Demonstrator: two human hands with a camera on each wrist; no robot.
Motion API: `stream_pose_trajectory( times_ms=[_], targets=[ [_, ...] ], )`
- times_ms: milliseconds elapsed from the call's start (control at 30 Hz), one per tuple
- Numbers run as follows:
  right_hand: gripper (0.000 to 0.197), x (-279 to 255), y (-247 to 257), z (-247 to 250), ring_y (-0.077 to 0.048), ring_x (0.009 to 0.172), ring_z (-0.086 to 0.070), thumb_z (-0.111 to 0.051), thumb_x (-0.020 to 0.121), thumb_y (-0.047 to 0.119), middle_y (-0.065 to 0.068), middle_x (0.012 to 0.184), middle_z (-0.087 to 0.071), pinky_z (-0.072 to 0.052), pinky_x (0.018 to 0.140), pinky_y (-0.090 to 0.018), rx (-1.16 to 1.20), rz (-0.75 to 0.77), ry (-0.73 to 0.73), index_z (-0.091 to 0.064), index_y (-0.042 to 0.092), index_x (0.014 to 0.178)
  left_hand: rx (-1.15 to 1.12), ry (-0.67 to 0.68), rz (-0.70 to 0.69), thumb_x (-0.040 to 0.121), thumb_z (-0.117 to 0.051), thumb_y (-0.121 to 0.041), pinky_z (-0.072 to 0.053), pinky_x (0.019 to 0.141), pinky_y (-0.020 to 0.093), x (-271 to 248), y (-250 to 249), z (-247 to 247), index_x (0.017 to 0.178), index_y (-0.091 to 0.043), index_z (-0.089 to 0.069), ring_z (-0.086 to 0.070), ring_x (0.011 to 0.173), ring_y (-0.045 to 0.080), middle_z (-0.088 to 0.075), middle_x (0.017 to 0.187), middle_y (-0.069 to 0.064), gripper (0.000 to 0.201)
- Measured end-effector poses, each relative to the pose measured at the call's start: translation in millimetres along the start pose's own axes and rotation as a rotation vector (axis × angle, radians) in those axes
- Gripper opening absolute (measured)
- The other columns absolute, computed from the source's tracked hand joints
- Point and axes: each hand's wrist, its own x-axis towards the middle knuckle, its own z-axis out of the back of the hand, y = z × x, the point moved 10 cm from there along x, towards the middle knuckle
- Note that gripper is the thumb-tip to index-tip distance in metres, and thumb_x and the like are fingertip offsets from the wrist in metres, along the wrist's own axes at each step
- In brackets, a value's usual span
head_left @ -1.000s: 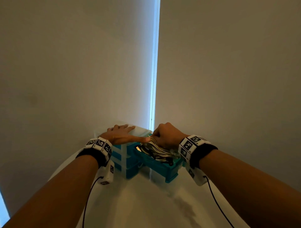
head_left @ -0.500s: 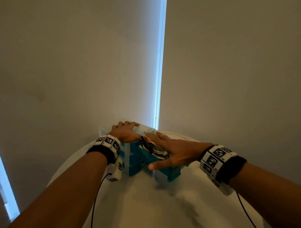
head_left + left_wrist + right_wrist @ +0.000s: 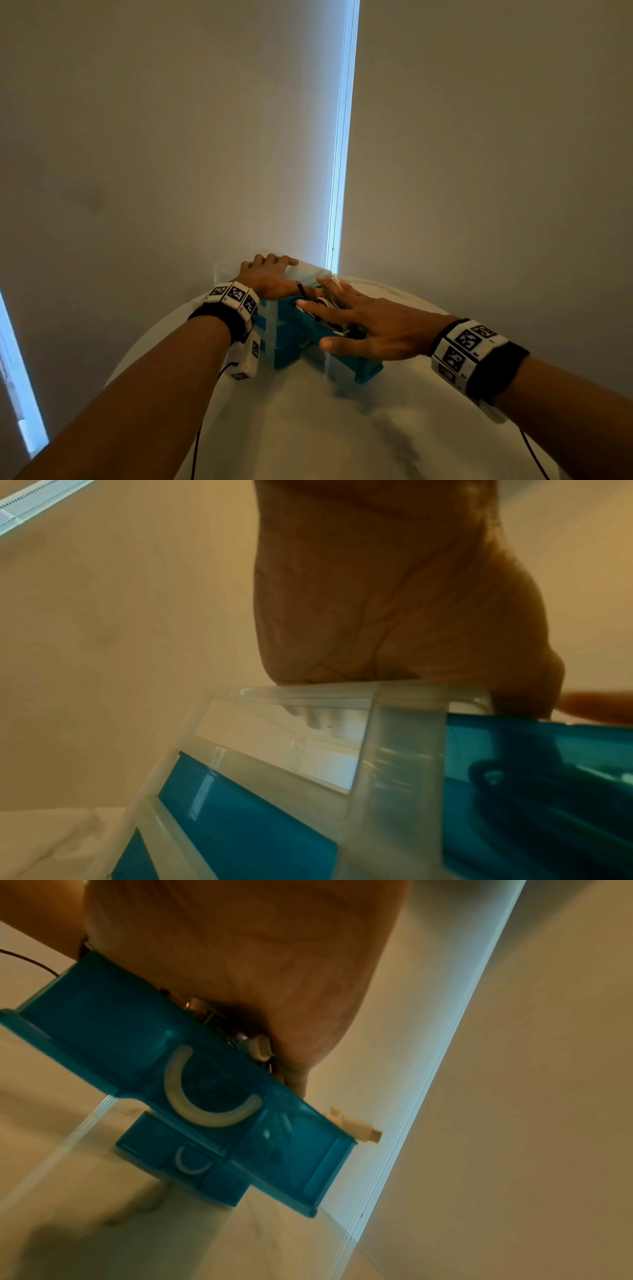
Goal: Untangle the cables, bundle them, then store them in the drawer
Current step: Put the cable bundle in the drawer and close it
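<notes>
A small clear-framed drawer unit (image 3: 270, 337) with teal drawers stands at the far side of a white round table (image 3: 308, 428). Its top teal drawer (image 3: 346, 365) is pulled out toward me, and bundled white and black cables (image 3: 327, 303) lie inside. My left hand (image 3: 270, 277) rests flat on the unit's clear top (image 3: 342, 693). My right hand (image 3: 356, 325) lies with spread fingers on the cables, pressing them down. In the right wrist view the drawer front (image 3: 212, 1085) shows a white curved handle, and a white plug (image 3: 359, 1127) sticks out over the drawer's side.
A lower teal drawer (image 3: 185, 1164) is shut below the pulled-out one. Beige walls stand close behind the table, with a bright vertical gap (image 3: 342, 154) between them. Thin black wires (image 3: 197, 445) run from my wrist bands along both arms.
My right hand went from a fist on the cables to flat, spread fingers over them and drew back a little. My left hand stayed on top of the unit.
</notes>
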Motion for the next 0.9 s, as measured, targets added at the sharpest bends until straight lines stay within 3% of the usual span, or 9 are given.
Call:
stream_pose_trajectory(
  times_ms=[67, 167, 267, 367, 433, 567, 733, 800, 900],
  targets=[
    [0.071, 1.8, -4.0, -2.8, -0.027, 0.164, 0.021, -0.033, 0.102, 0.079, 0.014, 0.174, 0.03, -0.002, 0.133, -0.061, -0.026, -0.014, 0.027, 0.006, 0.067, 0.16, 0.001, 0.009, 0.01, 0.078, -0.055, -0.092, -0.02, 0.122, 0.059, 0.2, -0.1, -0.5, 0.164, -0.04, -0.024, -0.024, 0.155, 0.037, -0.025, 0.172, 0.007, 0.105],
    [0.074, 4.3, -6.8, -1.8, -0.019, 0.166, 0.013, -0.037, 0.102, 0.079, 0.022, 0.176, 0.02, -0.008, 0.134, -0.053, -0.028, -0.022, 0.013, -0.015, 0.053, 0.168, 0.006, 0.019, 0.021, 0.079, -0.054, -0.092, -0.02, 0.123, 0.059, 0.0, 0.8, 0.2, 0.164, -0.039, -0.024, -0.023, 0.155, 0.037, -0.024, 0.172, 0.008, 0.105],
    [0.066, 12.6, -10.1, -2.8, -0.02, 0.166, 0.01, -0.04, 0.106, 0.072, 0.028, 0.177, 0.006, -0.015, 0.134, -0.055, -0.027, -0.032, 0.01, -0.031, 0.045, 0.166, 0.01, 0.034, 0.021, 0.079, -0.054, -0.092, -0.02, 0.124, 0.059, -0.8, 0.3, 0.5, 0.165, -0.038, -0.023, -0.022, 0.156, 0.038, -0.023, 0.172, 0.009, 0.106],
    [0.065, 20.0, -11.1, -5.5, -0.02, 0.166, 0.012, -0.045, 0.109, 0.062, 0.026, 0.177, -0.005, -0.011, 0.133, -0.053, -0.017, -0.023, 0.015, -0.026, 0.045, 0.168, -0.001, 0.068, 0.029, 0.079, -0.051, -0.093, -0.019, 0.122, 0.06, -1.2, -1.0, -0.4, 0.165, -0.038, -0.022, -0.021, 0.155, 0.039, -0.02, 0.173, 0.009, 0.106],
    [0.068, 22.4, -12.6, -7.0, -0.016, 0.165, 0.011, -0.048, 0.109, 0.057, 0.021, 0.179, -0.007, -0.008, 0.133, -0.051, 0.014, -0.027, 0.024, -0.019, 0.044, 0.17, -0.026, 0.096, 0.006, 0.078, -0.037, -0.091, -0.018, 0.123, 0.061, -3.7, -3.7, -0.2, 0.162, -0.04, -0.028, -0.021, 0.154, 0.041, -0.022, 0.172, 0.008, 0.098],
    [0.072, 27.5, -13.4, -8.7, -0.017, 0.164, 0.002, -0.046, 0.11, 0.054, 0.017, 0.179, -0.006, -0.012, 0.133, -0.05, 0.01, -0.07, 0.063, -0.01, 0.043, 0.171, -0.147, 0.08, -0.011, 0.103, -0.028, -0.073, -0.014, 0.125, 0.056, -13.1, -8.6, 4.4, 0.156, -0.041, -0.036, -0.024, 0.153, 0.036, -0.027, 0.171, 0.009, 0.062],
    [0.076, 28.8, -13.1, -0.8, -0.021, 0.154, -0.027, -0.051, 0.108, 0.053, 0.018, 0.174, -0.008, -0.03, 0.122, -0.036, 0.053, -0.102, 0.008, -0.013, 0.036, 0.172, -0.03, 0.098, -0.003, 0.074, -0.022, -0.096, -0.014, 0.123, 0.063, -7.3, -5.1, -0.2, 0.166, -0.037, -0.023, -0.02, 0.156, 0.039, -0.02, 0.174, 0.009, 0.109],
    [0.084, 27.4, -19.5, 0.5, -0.023, 0.14, -0.043, -0.06, 0.103, 0.055, 0.021, 0.164, -0.009, -0.043, 0.108, -0.028, 0.13, -0.128, -0.086, -0.016, 0.031, 0.17, 0.011, 0.07, 0.011, 0.074, -0.025, -0.102, -0.013, 0.123, 0.063, -3.7, -0.8, -1.8, 0.167, -0.035, -0.02, -0.017, 0.158, 0.04, -0.016, 0.176, 0.01, 0.115],
    [0.091, 25.6, -28.9, 2.4, -0.019, 0.123, -0.054, -0.071, 0.094, 0.06, 0.021, 0.16, -0.01, -0.051, 0.096, -0.024, 0.205, -0.162, -0.217, -0.023, 0.025, 0.164, 0.055, 0.033, 0.006, 0.075, -0.032, -0.102, -0.016, 0.124, 0.062, -4.5, -0.8, -1.4, 0.167, -0.034, -0.019, -0.018, 0.158, 0.04, -0.016, 0.175, 0.01, 0.116]
  ],
)
